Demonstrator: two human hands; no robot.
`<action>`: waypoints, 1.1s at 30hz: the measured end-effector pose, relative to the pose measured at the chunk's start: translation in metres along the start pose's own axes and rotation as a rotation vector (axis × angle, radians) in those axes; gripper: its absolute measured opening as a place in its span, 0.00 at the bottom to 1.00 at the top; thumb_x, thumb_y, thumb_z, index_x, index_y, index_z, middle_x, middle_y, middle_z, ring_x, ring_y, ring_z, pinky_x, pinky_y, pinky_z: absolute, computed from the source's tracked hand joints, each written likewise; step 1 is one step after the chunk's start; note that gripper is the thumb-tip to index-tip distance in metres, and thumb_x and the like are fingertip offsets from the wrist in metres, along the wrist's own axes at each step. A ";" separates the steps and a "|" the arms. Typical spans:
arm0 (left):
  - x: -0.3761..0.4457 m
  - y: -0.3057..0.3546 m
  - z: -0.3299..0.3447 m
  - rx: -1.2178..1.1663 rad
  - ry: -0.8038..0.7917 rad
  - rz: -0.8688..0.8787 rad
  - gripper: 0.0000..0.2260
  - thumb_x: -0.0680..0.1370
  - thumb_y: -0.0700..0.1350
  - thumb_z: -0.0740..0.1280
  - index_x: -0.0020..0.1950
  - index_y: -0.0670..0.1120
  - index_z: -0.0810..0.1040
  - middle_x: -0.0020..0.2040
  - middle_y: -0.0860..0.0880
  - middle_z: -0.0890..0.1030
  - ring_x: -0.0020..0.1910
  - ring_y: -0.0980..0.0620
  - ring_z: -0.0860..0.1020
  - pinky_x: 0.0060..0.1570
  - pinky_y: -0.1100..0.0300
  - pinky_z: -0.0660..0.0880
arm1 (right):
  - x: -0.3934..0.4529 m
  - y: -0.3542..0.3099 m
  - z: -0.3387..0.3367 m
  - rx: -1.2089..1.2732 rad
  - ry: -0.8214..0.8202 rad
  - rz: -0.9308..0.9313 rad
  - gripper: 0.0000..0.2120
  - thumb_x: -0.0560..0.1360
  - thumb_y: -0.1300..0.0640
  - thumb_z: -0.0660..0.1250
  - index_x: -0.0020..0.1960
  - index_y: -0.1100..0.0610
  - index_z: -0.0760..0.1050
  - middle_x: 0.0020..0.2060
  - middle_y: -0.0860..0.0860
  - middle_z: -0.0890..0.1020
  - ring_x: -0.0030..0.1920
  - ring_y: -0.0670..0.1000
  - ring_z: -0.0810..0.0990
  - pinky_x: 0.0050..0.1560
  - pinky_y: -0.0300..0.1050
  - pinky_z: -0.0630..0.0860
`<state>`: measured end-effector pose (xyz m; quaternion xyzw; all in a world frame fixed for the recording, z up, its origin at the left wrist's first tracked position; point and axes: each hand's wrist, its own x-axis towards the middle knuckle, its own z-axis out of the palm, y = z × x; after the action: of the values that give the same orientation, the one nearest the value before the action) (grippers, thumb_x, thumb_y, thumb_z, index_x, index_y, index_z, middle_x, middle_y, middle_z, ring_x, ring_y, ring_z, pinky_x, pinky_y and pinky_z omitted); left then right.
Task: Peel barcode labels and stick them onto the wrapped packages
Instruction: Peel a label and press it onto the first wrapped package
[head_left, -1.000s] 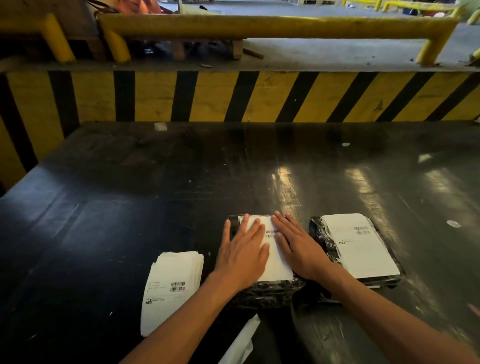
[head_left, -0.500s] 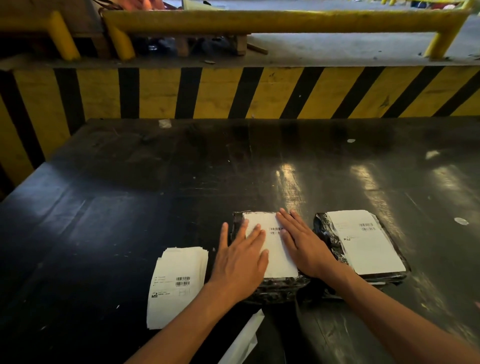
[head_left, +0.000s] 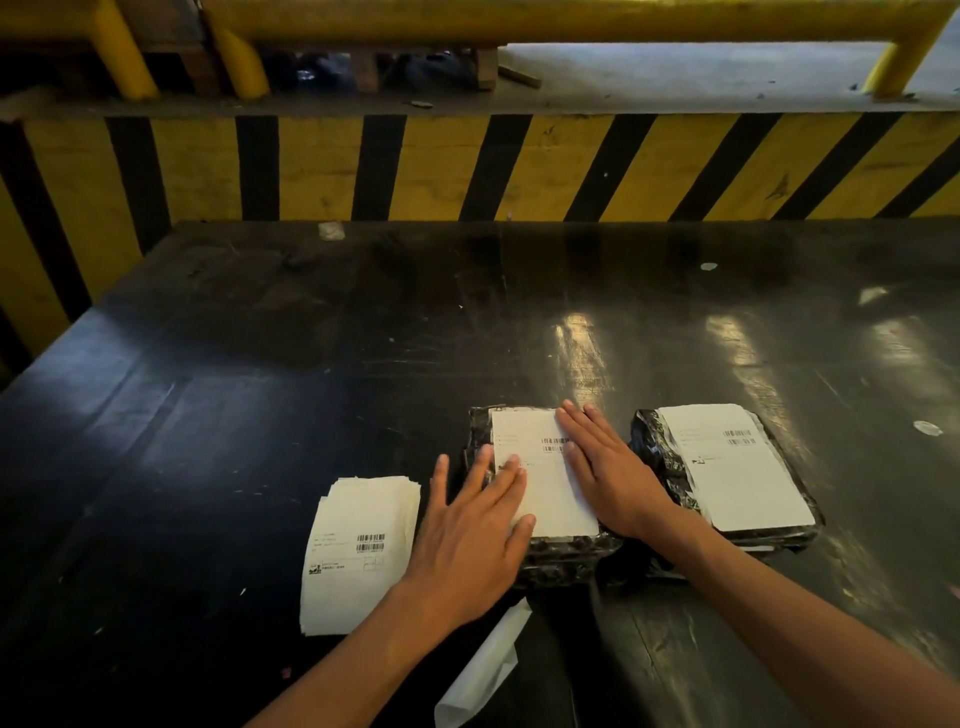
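The black table runs wide and bare in its far half, up to a yellow-and-black striped wall at the back edge, with a yellow rail above it. The left edge slants off toward the near corner; the right side runs out of view. Only small white scraps dot the far surface.

Both forearms come in from the bottom, angling inward. The left hand lies flat, fingers straight and slightly spread, its fingertips on the left part of a white label and its palm over the near left corner of the package beneath. The right hand is flat too, fingers straight and close together, pressing on the label's right side (its fingertips reach the label's far edge).

That package, wrapped in dark shiny film, sits near the front edge at the middle. Just beside it on the right lies a second package, already bearing its own label, apart from both hands. To the left of the left hand, close to its thumb, lies a stack of labels. A white strip of backing paper lies at the near edge between the forearms.
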<state>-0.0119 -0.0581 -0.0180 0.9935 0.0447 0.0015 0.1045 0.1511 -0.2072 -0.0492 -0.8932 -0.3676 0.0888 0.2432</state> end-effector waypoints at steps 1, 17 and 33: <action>-0.001 0.004 0.002 -0.011 -0.004 0.051 0.26 0.83 0.59 0.46 0.80 0.51 0.51 0.80 0.55 0.51 0.78 0.54 0.38 0.75 0.43 0.33 | 0.000 0.001 0.000 0.001 -0.002 0.000 0.24 0.84 0.48 0.47 0.79 0.50 0.52 0.78 0.42 0.51 0.78 0.43 0.43 0.78 0.45 0.46; -0.027 -0.012 0.010 0.038 0.009 0.209 0.24 0.83 0.60 0.47 0.79 0.56 0.55 0.78 0.59 0.53 0.79 0.54 0.43 0.76 0.42 0.41 | -0.002 0.000 0.000 0.031 0.009 0.000 0.24 0.84 0.48 0.48 0.79 0.51 0.52 0.79 0.44 0.52 0.78 0.44 0.43 0.77 0.43 0.44; 0.016 -0.025 0.022 -0.587 0.158 -0.185 0.26 0.83 0.54 0.55 0.78 0.62 0.49 0.79 0.64 0.46 0.79 0.57 0.46 0.77 0.48 0.52 | -0.012 -0.016 -0.004 0.299 0.054 0.090 0.29 0.83 0.52 0.57 0.79 0.44 0.47 0.79 0.42 0.44 0.78 0.44 0.39 0.77 0.48 0.44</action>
<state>0.0018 -0.0367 -0.0445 0.9095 0.1407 0.0818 0.3825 0.1341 -0.2073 -0.0385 -0.8647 -0.3030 0.1295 0.3790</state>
